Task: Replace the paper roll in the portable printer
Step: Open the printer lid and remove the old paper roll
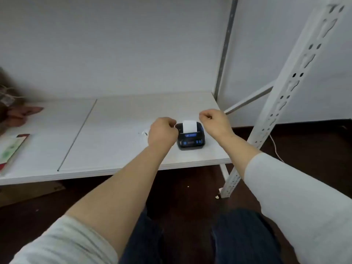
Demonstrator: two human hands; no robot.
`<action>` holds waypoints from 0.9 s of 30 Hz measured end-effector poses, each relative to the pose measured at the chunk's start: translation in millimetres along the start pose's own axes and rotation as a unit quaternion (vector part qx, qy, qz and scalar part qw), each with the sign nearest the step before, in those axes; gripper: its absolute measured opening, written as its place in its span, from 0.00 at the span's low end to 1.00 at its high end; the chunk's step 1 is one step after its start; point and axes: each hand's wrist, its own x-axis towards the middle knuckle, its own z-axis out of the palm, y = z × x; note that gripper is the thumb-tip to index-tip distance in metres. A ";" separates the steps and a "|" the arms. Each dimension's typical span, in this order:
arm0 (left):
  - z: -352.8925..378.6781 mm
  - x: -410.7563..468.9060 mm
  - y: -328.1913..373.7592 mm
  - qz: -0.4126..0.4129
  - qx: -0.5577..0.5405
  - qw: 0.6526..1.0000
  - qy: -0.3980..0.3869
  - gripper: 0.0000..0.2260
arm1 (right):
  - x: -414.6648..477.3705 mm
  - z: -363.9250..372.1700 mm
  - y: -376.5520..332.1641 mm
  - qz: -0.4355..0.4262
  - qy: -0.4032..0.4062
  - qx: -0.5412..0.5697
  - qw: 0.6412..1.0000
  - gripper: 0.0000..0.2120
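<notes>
A small black portable printer (191,139) with blue buttons sits near the right front corner of the white shelf board (114,141). A strip of white paper (189,126) sticks up out of its top slot. My left hand (162,132) is curled just left of the printer, touching or almost touching its side. My right hand (215,121) hovers to the printer's upper right, fingers curled in a loose pinch; whether something small sits between the fingertips is unclear. A tiny clear scrap (144,133) lies on the board left of my left hand.
A slotted white metal upright (282,100) leans across the right side, close to my right forearm. A flat green and red packet (11,149) lies at the left edge. Another person's hand (21,113) rests at the far left. Dark floor lies below the board's front edge.
</notes>
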 end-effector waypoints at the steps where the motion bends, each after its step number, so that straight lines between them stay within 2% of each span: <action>1: 4.7 4.6 -4.3 -0.013 -0.001 1.000 -0.006 0.18 | 2.8 4.5 6.6 0.012 -0.002 0.002 1.000 0.13; 9: 56.5 33.9 -47.6 -0.099 -0.020 0.994 -0.042 0.18 | 24.6 48.4 62.2 0.108 0.011 0.059 0.992 0.16; 14: 83.8 53.1 -67.1 -0.153 -0.081 0.982 -0.069 0.25 | 33.0 66.4 83.4 0.184 0.048 0.155 0.969 0.20; 17: 97.7 57.4 -71.4 -0.165 -0.116 0.977 -0.066 0.23 | 36.6 73.8 91.1 0.217 0.060 0.204 0.953 0.22; 20: 109.8 60.1 -78.2 -0.155 -0.139 0.977 -0.046 0.10 | 36.4 78.6 95.8 0.225 0.052 0.214 0.949 0.22; 22: 115.1 61.9 -80.8 -0.141 -0.149 0.978 -0.044 0.13 | 35.5 78.7 96.8 0.217 0.048 0.202 0.954 0.21; 25: 118.4 63.1 -81.8 -0.123 -0.170 0.977 -0.036 0.12 | 32.9 79.6 97.5 0.205 0.048 0.192 0.959 0.17; 27: 121.4 64.2 -84.8 -0.105 -0.182 0.977 -0.033 0.19 | 31.2 81.4 98.6 0.199 0.049 0.191 0.960 0.16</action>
